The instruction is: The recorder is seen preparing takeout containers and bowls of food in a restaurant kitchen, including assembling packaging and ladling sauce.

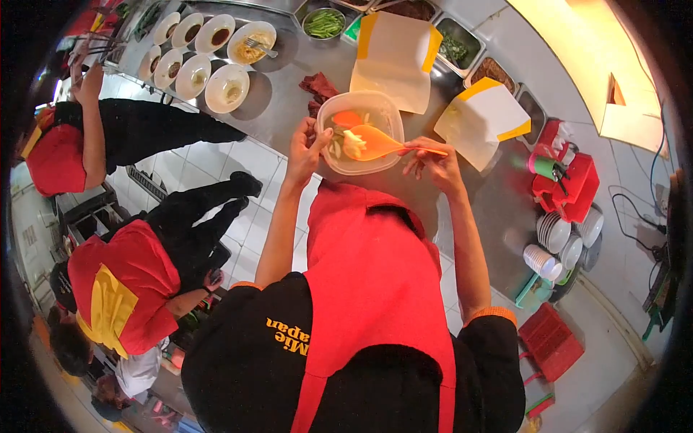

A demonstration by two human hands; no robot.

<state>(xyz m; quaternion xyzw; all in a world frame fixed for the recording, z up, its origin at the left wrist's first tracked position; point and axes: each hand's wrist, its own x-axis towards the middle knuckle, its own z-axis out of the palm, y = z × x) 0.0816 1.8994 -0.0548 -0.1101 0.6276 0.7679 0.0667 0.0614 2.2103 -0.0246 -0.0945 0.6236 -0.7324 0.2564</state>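
My left hand (306, 152) grips the left rim of a translucent square plastic tub (391, 111), thumb over the edge. In my right hand (437, 166) is the handle of an orange plastic spoon (381, 142). The spoon's bowl is over the tub and carries pale, sliced food (354, 145). More pale pieces lie in cloudy liquid in the tub, along with an orange item (346, 119) that I cannot identify. Just beyond the tub stands an opened paper food box (392, 81), white inside with yellow flaps. A second opened paper box (482, 122) lies to the right.
White bowls (227, 89) with sauces stand in two rows at the left; one holds noodles and a fork (261, 47). Metal food pans (460, 43) line the back. A dark red cloth (319, 86), red caddy (576, 184) and stacked bowls (553, 230) share the steel counter. Co-workers (124, 281) are at left.
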